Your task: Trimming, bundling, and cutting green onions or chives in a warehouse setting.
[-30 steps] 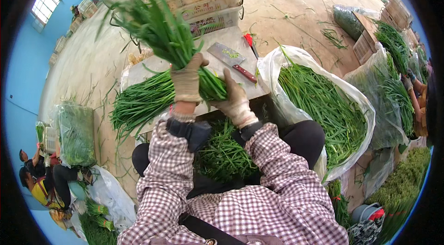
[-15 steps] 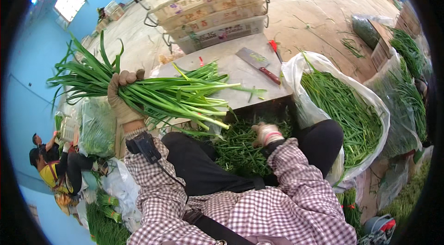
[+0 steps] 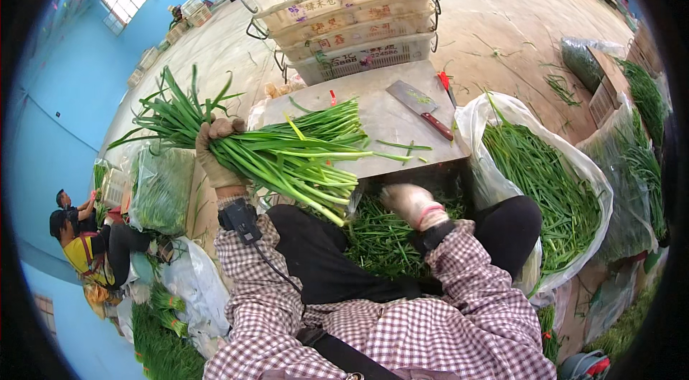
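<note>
Blue walls [image 3: 79,43] and a wide, pale floor [image 3: 495,14] strewn with stray leaves frame a produce worker seated before a low, metal-topped desk [image 3: 387,129] near the center of the frame. Raised over the desk's left end, just left of center, is a thick bunch of greens [image 3: 308,168]: long, flat, glossy blades of deep green, their tips fanning and curling toward the upper left, their stems fading to whitish green and splaying in uneven lengths toward the lower right, with one yellowed leaf across the top. The left hand [image 3: 217,154], in a soiled glove, is closed around the leafy part of the bunch. The right hand [image 3: 410,205], also gloved and blurred, hovers below the desk's near edge above a heap of loose green clippings [image 3: 384,244]; whether it holds anything cannot be told. Behind the bunch, a second pile of greens [image 3: 341,120] lies on the desk, with a few cut pieces [image 3: 405,147] to its right. Farther right rests a broad-bladed knife [image 3: 423,109], its wooden handle reddish brown, green bits clinging to the steel. An open white plastic bag [image 3: 606,200] full of greens stands at right. Pale stacked crates [image 3: 348,17] rise at top center, while two other people [image 3: 86,251] sit at the left edge beside a plastic-wrapped bale of greens [image 3: 161,190].
</note>
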`<state>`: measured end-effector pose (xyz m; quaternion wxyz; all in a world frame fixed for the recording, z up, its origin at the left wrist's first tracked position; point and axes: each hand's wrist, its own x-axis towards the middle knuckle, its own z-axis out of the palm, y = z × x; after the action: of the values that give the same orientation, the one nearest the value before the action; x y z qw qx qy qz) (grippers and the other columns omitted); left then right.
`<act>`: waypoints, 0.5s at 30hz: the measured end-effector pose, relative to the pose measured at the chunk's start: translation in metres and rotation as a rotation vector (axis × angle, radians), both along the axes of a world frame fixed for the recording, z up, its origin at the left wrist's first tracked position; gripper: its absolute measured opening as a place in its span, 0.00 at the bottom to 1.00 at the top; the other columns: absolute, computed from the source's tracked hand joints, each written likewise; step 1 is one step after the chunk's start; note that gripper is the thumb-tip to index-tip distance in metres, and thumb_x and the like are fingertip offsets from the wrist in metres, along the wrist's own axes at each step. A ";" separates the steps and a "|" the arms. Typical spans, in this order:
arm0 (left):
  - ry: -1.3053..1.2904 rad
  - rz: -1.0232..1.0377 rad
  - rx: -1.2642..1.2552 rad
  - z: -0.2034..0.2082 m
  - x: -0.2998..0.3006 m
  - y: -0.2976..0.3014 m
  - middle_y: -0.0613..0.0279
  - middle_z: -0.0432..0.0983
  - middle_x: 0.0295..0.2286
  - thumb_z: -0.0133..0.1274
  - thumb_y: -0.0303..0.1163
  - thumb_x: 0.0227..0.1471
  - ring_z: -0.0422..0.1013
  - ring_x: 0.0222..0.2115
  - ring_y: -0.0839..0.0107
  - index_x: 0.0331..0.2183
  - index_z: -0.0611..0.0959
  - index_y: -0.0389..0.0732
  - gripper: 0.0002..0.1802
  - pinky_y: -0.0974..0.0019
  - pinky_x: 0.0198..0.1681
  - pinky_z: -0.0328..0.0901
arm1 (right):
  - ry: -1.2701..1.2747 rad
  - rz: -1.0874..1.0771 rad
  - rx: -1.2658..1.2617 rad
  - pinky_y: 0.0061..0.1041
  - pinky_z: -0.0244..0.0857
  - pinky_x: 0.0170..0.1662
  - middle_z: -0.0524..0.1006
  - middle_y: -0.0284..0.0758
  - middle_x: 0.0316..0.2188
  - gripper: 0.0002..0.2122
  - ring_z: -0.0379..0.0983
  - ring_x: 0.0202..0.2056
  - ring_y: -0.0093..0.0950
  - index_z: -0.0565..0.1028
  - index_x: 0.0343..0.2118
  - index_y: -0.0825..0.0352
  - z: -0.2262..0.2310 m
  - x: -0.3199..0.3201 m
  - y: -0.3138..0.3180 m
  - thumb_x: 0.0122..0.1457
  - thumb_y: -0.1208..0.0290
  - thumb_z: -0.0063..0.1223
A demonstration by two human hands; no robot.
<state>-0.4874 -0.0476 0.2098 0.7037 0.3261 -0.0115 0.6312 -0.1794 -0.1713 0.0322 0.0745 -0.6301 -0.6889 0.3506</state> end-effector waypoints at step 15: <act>-0.033 -0.168 -0.177 -0.031 0.033 -0.007 0.69 0.65 0.22 0.51 0.33 0.56 0.67 0.27 0.70 0.28 0.73 0.40 0.08 0.59 0.50 0.61 | 0.943 0.310 0.397 0.29 0.63 0.51 0.75 0.40 0.45 0.18 0.71 0.47 0.34 0.75 0.48 0.67 0.133 0.028 -0.027 0.55 0.68 0.60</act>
<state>-0.4543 -0.0543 0.1788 0.7798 0.2503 0.0055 0.5738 -0.1516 -0.1982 0.1652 0.4411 -0.2689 -0.7187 0.4655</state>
